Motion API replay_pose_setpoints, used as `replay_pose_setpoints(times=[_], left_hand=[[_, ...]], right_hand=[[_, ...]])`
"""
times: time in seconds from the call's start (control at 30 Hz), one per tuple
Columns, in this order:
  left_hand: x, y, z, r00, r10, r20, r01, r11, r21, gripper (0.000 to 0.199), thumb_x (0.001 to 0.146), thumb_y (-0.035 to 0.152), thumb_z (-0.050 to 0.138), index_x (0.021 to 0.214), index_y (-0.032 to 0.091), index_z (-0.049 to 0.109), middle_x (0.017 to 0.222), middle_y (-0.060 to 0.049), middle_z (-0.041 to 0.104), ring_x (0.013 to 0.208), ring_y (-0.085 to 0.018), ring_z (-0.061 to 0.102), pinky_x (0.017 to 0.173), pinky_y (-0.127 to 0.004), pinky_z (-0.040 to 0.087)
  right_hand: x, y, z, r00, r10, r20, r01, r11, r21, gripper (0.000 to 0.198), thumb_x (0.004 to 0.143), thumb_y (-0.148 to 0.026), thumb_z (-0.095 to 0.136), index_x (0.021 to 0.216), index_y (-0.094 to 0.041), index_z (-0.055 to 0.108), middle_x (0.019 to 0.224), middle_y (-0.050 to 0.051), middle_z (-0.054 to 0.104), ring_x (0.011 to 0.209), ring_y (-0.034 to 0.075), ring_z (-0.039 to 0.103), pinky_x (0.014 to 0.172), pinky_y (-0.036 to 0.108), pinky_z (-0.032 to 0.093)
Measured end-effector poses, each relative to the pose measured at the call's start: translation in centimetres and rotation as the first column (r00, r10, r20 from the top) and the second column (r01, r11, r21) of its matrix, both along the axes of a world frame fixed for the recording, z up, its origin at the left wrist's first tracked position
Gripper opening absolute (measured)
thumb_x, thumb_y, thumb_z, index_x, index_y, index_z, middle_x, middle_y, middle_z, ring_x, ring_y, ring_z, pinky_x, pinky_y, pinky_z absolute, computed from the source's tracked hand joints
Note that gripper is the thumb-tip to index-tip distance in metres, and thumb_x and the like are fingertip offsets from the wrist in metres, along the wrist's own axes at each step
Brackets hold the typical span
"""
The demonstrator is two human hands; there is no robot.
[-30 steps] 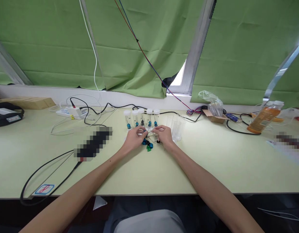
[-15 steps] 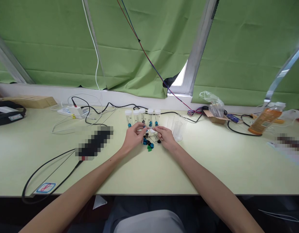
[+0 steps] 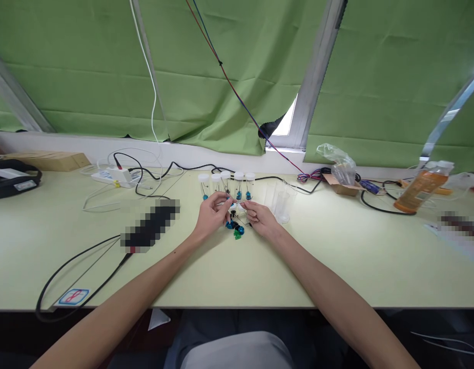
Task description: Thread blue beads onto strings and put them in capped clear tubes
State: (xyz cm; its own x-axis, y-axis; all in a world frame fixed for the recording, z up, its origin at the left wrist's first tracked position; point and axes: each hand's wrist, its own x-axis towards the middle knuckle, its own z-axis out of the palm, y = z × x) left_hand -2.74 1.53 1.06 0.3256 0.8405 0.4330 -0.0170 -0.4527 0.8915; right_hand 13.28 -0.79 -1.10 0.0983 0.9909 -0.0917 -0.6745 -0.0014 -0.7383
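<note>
My left hand [image 3: 212, 214] and my right hand [image 3: 263, 219] meet over the middle of the table, both closed in a pinch. Between their fingertips runs a thin metal rod [image 3: 239, 202], with a small blue piece at my left fingers. Below lie loose small parts: blue and black pieces [image 3: 232, 224], a green piece [image 3: 237, 234] and thin metal rods. Just behind my hands stand several clear tubes with white caps [image 3: 250, 177], holding blue parts on thin rods. Right of my right hand are clear tubes [image 3: 282, 205] without visible contents. My fingers hide part of the loose parts.
A blurred dark device [image 3: 150, 225] with a black cable lies left on the table [image 3: 260, 277]. A power strip [image 3: 119, 177] and cables run along the back. At right stand a small cardboard box [image 3: 342, 188] with a plastic bag and a tilted orange bottle [image 3: 423, 189].
My right fingertips have shifted slightly, and its lower fingers now cover more of a black piece beneath. Both hands stay in nearly the same place, still pinching the thin rod.
</note>
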Motion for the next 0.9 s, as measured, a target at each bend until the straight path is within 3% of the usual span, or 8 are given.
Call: replay_pose_setpoints(times=[0.23,0.67,0.9], left_hand=[[0.2,0.18,-0.1,0.999,-0.027,0.02,0.027,0.999,-0.039,0.032,0.079,0.045,0.069,0.09,0.018,0.057,0.059,0.0,0.061,0.049,-0.015,0.059,0.046,-0.027,0.048],[0.29,0.23,-0.36,0.988,-0.15,-0.038,0.147,0.986,-0.075,0.036,0.077,0.045,0.07,0.098,0.019,0.056,0.072,0.0,0.064,0.058,-0.017,0.065,0.063,-0.034,0.058],[0.18,0.27,-0.56,0.99,-0.095,-0.106,0.091,0.995,-0.045,0.036,0.079,0.047,0.067,0.101,0.019,0.058,0.071,-0.001,0.066,0.058,-0.018,0.067,0.064,-0.034,0.057]], right_hand=[[-0.08,-0.16,0.17,1.0,-0.008,-0.025,0.008,1.0,0.009,0.009,0.071,-0.008,0.073,0.072,-0.012,0.065,0.072,0.003,0.066,0.041,-0.001,0.027,0.034,0.014,0.021],[-0.39,-0.59,0.9,0.995,-0.089,-0.048,0.089,0.996,0.001,0.009,0.071,-0.008,0.071,0.071,-0.013,0.064,0.067,0.001,0.066,0.04,0.0,0.028,0.035,0.015,0.022],[-0.47,-0.49,0.66,0.991,-0.135,0.014,0.135,0.991,-0.012,0.013,0.067,-0.011,0.075,0.071,-0.015,0.063,0.072,0.002,0.069,0.041,0.001,0.03,0.036,0.018,0.021]])
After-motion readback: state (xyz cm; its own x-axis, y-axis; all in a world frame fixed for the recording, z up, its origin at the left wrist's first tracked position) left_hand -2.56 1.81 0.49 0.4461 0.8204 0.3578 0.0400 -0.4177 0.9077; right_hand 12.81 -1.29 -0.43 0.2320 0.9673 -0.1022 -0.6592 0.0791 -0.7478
